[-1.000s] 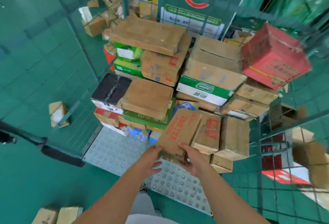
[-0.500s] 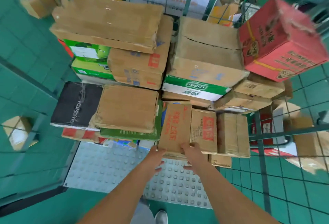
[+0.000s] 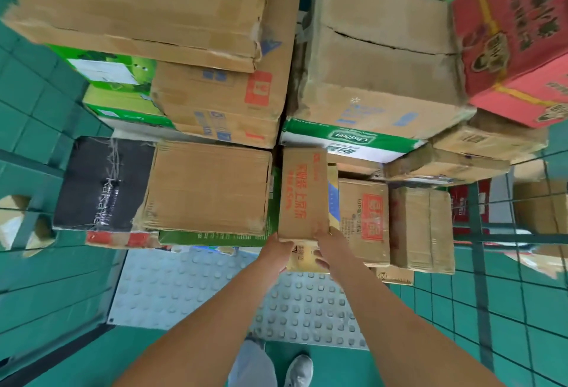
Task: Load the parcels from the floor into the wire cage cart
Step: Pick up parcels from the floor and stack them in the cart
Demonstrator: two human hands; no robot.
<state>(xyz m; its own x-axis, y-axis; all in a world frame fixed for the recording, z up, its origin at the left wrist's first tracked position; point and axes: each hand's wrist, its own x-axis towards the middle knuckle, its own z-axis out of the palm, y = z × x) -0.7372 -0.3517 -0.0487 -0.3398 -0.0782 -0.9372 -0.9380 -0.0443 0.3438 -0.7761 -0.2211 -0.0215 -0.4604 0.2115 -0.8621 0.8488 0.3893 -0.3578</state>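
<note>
A narrow brown parcel with red print (image 3: 302, 193) lies in the wire cage cart, wedged between a wide brown box (image 3: 209, 187) on its left and a brown box with a red label (image 3: 364, 220) on its right. My left hand (image 3: 276, 253) grips its near left corner. My right hand (image 3: 330, 247) grips its near right corner. Both hands press on the near end of the parcel. Stacked parcels fill the cart behind it, up to a large brown box (image 3: 147, 2) and a red carton (image 3: 516, 33).
The cart's studded metal floor plate (image 3: 190, 291) shows bare in front of the stack. Green wire cage walls (image 3: 479, 263) stand at right and left. A black parcel (image 3: 104, 184) sits at the stack's left. More boxes lie outside the cage at right (image 3: 541, 205). My shoe (image 3: 299, 371) is on the green floor.
The camera has come closer to the stack. The red-printed parcel was tilted in my hands and has been pushed flat and deeper into the gap between the neighbouring boxes.
</note>
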